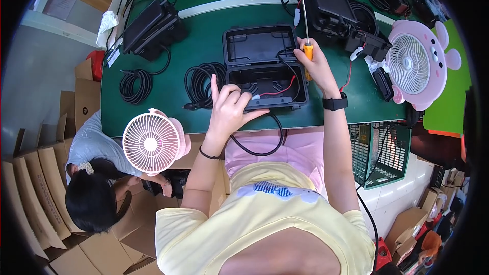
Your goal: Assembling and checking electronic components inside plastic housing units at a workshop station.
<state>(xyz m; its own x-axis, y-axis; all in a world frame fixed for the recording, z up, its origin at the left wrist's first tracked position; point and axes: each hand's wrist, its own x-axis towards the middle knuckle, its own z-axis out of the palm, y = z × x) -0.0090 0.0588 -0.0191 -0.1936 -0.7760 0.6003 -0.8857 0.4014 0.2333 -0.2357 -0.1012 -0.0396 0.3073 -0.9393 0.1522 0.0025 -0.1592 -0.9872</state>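
In front of me on the green table sits a black plastic box (293,103), its lid (260,43) swung back. My left hand (228,108) grips its near left corner, thumb along the front wall, other fingers curled over the rim, index finger pointing up. A red wire (277,92) with a pale connector runs inside the box, beside those fingers. At the box's right side, my right hand (320,69) is closed around the orange handle of a screwdriver (308,53), whose long shaft points away from me. A coiled black cable (196,82) lies left of the box.
Other black boxes (158,33) stand far left and far right (331,5). A pink fan (410,63) is at right; another fan (151,142) is at the near left edge. A person (97,188) bends among cardboard boxes (43,193). A green crate (384,155) stands below, right.
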